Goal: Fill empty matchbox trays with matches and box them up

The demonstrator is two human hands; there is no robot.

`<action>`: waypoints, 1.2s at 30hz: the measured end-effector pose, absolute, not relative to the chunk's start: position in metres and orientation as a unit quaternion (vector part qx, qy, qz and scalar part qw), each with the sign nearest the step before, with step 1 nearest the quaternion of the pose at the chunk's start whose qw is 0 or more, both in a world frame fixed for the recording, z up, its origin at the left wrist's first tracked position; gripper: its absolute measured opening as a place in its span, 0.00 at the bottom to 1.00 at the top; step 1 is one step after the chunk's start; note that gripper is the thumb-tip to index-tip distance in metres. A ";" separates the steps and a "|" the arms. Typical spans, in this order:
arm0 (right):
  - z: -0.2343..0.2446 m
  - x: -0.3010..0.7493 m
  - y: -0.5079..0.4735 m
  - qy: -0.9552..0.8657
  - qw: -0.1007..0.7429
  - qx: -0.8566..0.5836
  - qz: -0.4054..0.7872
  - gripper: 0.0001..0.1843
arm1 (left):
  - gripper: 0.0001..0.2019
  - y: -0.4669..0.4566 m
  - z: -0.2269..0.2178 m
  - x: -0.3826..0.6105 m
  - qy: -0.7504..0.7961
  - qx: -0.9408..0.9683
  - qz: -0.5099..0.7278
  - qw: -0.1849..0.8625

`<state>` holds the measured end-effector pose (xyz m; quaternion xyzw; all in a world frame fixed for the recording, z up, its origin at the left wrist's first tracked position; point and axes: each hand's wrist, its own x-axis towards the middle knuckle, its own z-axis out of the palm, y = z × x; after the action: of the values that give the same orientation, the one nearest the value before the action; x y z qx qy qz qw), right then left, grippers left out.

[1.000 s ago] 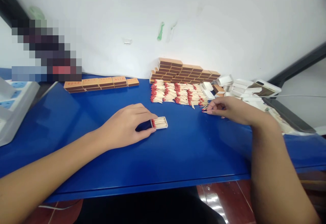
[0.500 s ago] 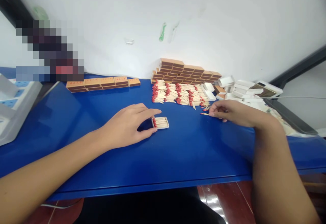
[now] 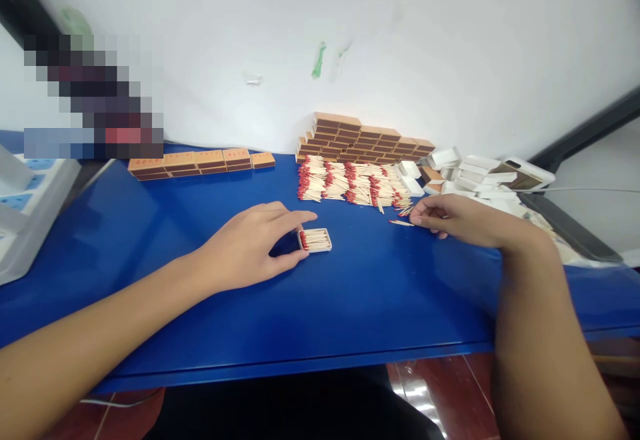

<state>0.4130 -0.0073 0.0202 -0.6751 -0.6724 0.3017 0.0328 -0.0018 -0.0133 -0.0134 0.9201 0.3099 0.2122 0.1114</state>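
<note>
A small white matchbox tray [image 3: 329, 241] lies on the blue table, filled with red-headed matches [image 3: 316, 240]. My left hand [image 3: 255, 247] holds its left end, the thumb at the near corner and fingers at the far side, the index finger reaching above. To the right, my right hand [image 3: 445, 217] is closed in a pinch on a match [image 3: 400, 223], its red head pointing left just over the table; whether a second match lies with it I cannot tell. Just behind the pinch spreads a wide pile of loose matches [image 3: 357, 183], heads mostly to the left.
Behind the pile, closed matchboxes [image 3: 350, 137] are stacked against the wall. A row of matchboxes [image 3: 200, 161] runs along the back left. White empty trays [image 3: 475, 173] and a phone [image 3: 527, 172] lie at the right, near a dark tray [image 3: 575, 230]. A power strip [image 3: 35, 220] stands far left.
My right fingertips have shifted very slightly, and the match's head now reaches a little farther left. My left hand and the matchbox tray stay in place.
</note>
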 end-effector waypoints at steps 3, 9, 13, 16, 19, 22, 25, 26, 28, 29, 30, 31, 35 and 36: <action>0.021 0.409 -0.009 -0.677 0.035 -0.670 0.303 0.30 | 0.25 -0.013 -0.014 -0.002 0.309 0.920 0.215 0.109; 0.024 0.406 -0.011 -0.684 0.030 -0.667 0.296 0.32 | 0.25 -0.013 -0.014 -0.002 0.310 0.920 0.214 0.109; 0.023 0.408 -0.011 -0.685 0.030 -0.663 0.300 0.33 | 0.25 -0.014 -0.013 -0.002 0.312 0.919 0.212 0.110; 0.021 0.408 -0.009 -0.687 0.032 -0.662 0.297 0.36 | 0.26 -0.014 -0.013 -0.002 0.313 0.920 0.209 0.110; 0.019 0.407 -0.007 -0.694 0.040 -0.660 0.284 0.39 | 0.26 -0.014 -0.013 -0.002 0.313 0.920 0.207 0.110; 0.018 0.405 -0.007 -0.704 0.044 -0.651 0.280 0.40 | 0.26 -0.014 -0.012 -0.002 0.314 0.920 0.207 0.110; 0.019 0.404 -0.007 -0.707 0.046 -0.649 0.278 0.40 | 0.26 -0.014 -0.012 -0.002 0.314 0.920 0.207 0.109; 0.019 0.403 -0.008 -0.710 0.047 -0.649 0.270 0.40 | 0.26 -0.014 -0.012 -0.002 0.315 0.920 0.207 0.109; 0.019 0.401 -0.008 -0.725 0.055 -0.639 0.251 0.39 | 0.26 -0.014 -0.013 -0.001 0.316 0.919 0.207 0.108; 0.019 0.400 -0.008 -0.734 0.061 -0.631 0.242 0.38 | 0.26 -0.014 -0.013 -0.001 0.318 0.919 0.206 0.109; 0.019 0.398 -0.007 -0.743 0.066 -0.623 0.236 0.38 | 0.26 -0.014 -0.013 -0.001 0.319 0.919 0.204 0.110; 0.018 0.397 -0.007 -0.749 0.068 -0.616 0.232 0.38 | 0.26 -0.014 -0.013 -0.001 0.320 0.919 0.203 0.111; 0.014 0.392 -0.005 -0.753 0.056 -0.613 0.232 0.38 | 0.27 -0.014 -0.013 -0.001 0.323 0.919 0.199 0.112; 0.013 0.391 -0.004 -0.754 0.055 -0.613 0.229 0.38 | 0.27 -0.014 -0.013 -0.002 0.322 0.919 0.199 0.112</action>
<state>0.3906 -0.0045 0.0134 -0.6132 -0.7541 0.2288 0.0550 -0.0017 -0.0137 -0.0128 0.9187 0.3223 0.1986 0.1123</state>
